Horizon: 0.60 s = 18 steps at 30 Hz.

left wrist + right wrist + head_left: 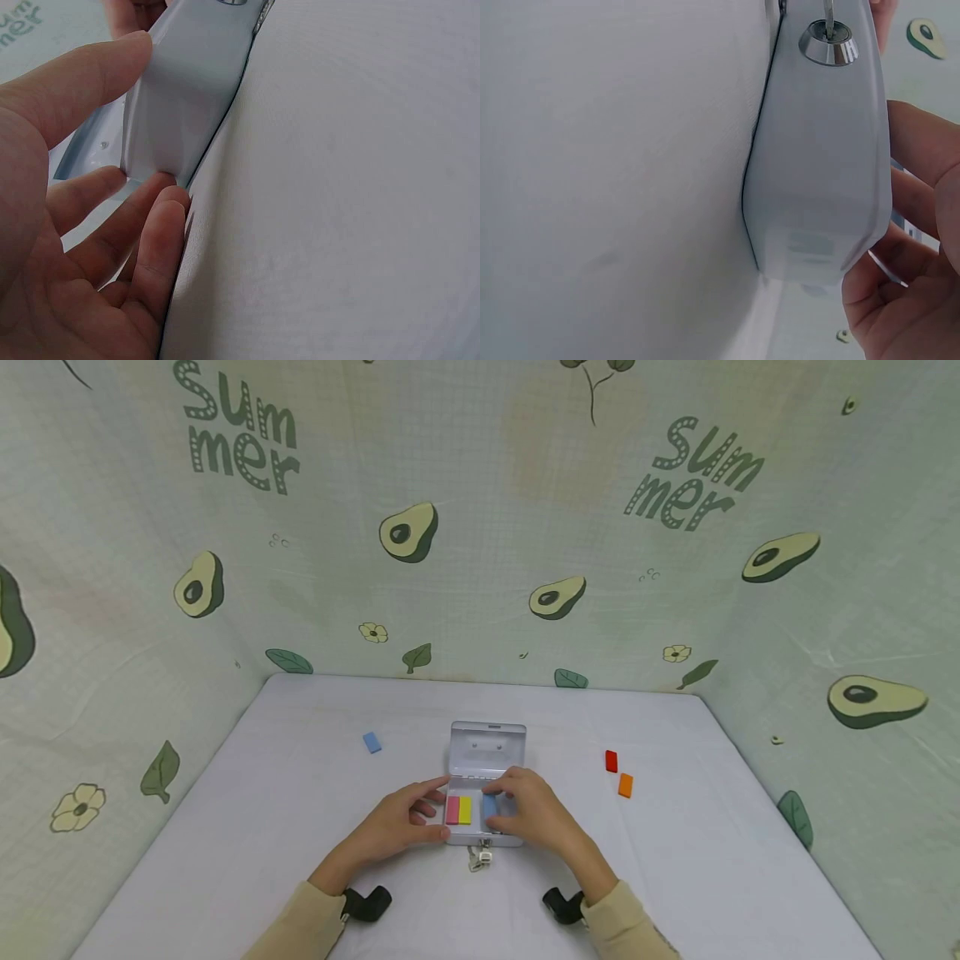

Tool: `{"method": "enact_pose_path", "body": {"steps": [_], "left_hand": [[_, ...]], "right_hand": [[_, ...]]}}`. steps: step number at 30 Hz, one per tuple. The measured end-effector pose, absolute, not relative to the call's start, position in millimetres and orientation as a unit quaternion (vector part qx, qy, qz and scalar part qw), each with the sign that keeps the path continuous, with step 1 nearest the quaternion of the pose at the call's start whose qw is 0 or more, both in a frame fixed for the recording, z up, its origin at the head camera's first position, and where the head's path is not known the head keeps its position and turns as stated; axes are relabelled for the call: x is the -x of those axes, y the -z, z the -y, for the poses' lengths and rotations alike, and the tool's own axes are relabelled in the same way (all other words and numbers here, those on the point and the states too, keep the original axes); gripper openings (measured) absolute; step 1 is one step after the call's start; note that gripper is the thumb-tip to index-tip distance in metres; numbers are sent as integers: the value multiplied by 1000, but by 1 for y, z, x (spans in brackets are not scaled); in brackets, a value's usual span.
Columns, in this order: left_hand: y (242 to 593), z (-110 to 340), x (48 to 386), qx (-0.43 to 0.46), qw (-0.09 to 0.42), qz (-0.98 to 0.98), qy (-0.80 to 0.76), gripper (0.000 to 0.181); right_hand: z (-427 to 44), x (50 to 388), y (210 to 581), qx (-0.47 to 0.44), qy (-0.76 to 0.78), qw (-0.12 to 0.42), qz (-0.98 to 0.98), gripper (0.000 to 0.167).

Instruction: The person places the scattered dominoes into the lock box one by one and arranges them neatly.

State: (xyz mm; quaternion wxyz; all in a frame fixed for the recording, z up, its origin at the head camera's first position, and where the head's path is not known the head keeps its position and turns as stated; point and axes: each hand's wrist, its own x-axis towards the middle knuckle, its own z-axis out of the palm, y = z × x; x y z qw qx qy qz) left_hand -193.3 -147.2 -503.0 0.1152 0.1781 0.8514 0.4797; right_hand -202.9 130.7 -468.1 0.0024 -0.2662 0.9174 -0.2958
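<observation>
A small pale grey cash box point(463, 839) stands on the white table with its lid point(487, 745) raised. Inside lie a pink block point(452, 811) and a yellow block point(466, 811), side by side at the left. My left hand point(401, 817) holds the box's left end, thumb at the front corner and fingers at the rear one, as the left wrist view also shows. Reaching over the right wall, my right hand point(538, 810) pinches a blue block point(490, 807) between thumb and fingers inside the box. In the right wrist view the box front hides that block.
Keys point(476, 860) hang from the lock point(829, 43) at the box front. Another blue block point(372, 742) lies at the back left. A red block point(611, 761) and an orange block point(626, 786) lie to the right. Printed cloth surrounds the table.
</observation>
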Motion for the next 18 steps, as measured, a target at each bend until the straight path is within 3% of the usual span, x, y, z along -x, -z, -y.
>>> {"method": "enact_pose_path", "body": {"steps": [18], "left_hand": [[504, 148, 194, -183, 113, -849, -482, 81]], "right_hand": [[-121, 211, 474, 273, 275, 9, -922, 39]]}}
